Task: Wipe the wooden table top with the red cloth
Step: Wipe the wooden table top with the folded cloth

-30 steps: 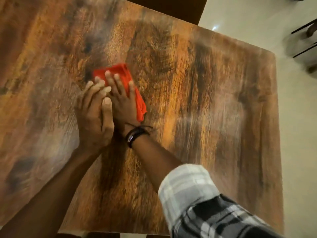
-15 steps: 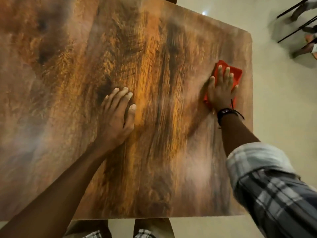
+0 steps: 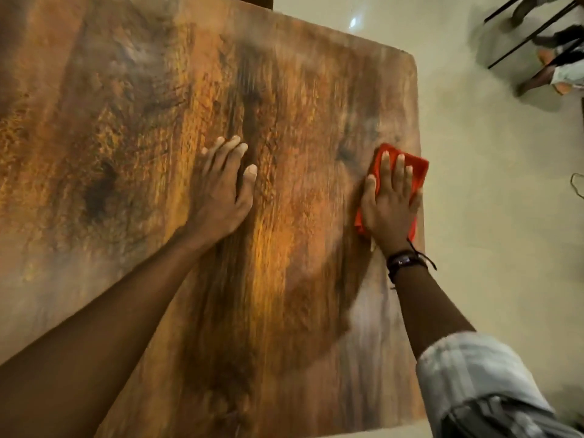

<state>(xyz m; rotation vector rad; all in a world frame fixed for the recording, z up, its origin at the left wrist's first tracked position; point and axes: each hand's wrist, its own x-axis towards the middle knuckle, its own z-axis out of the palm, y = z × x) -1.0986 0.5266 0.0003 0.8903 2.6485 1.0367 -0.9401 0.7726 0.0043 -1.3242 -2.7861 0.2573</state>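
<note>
The wooden table top fills most of the view, with dark and orange grain. A red cloth lies flat at the table's right edge, its far corner reaching just past the edge. My right hand presses down on the cloth with straight, spread fingers and covers most of it. My left hand rests flat on the bare wood near the middle of the table, fingers straight, about one hand's length left of the cloth.
Pale tiled floor lies beyond the table's right edge. Black chair legs and a person's feet are at the top right. A dark chair back stands behind the table's far edge.
My right hand slid the cloth from the middle of the table to the right edge, then drew it nearer along that edge. The left hand stayed flat on the wood.
</note>
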